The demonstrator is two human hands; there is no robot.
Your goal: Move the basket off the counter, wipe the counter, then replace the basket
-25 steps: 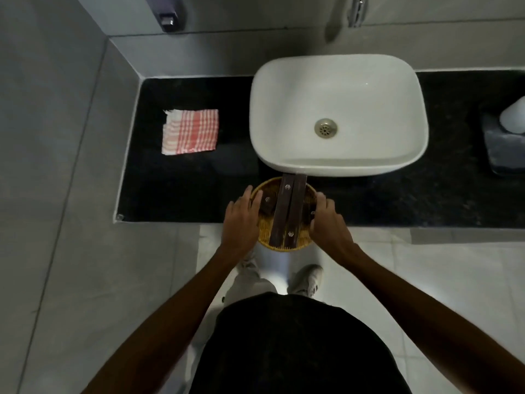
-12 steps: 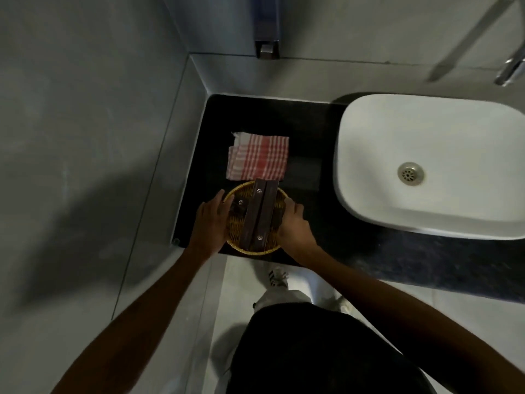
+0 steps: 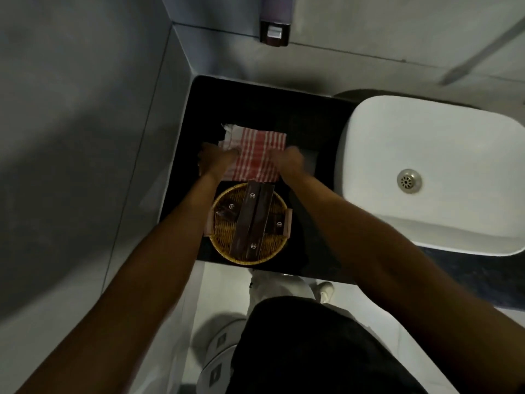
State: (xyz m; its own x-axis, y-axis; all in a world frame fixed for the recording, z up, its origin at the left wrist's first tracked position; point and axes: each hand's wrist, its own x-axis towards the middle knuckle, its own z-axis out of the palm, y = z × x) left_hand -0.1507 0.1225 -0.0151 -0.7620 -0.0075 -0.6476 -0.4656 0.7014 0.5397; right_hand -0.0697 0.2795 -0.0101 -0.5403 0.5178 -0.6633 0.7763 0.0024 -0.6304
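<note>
Basket (image 3: 249,224) sat at the counter's (image 3: 255,109) front edge, partly overhanging, with nobody holding it. Both hands were on the checked cloth (image 3: 254,155) behind it: left hand (image 3: 213,160) and right hand (image 3: 287,160) looked pinched on its sides, though blur made that uncertain. A forearm bump could've tipped the basket off the edge.

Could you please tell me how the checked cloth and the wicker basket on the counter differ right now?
The cloth is flat, rectangular, red-and-white fabric; the basket is round, yellow-brown wicker with a raised rim. The cloth bears nothing but the hands; the basket holds dark packets. The left hand and right hand touch the cloth, while the basket sits untouched. Both rest on the black counter, left of the sink.
</note>
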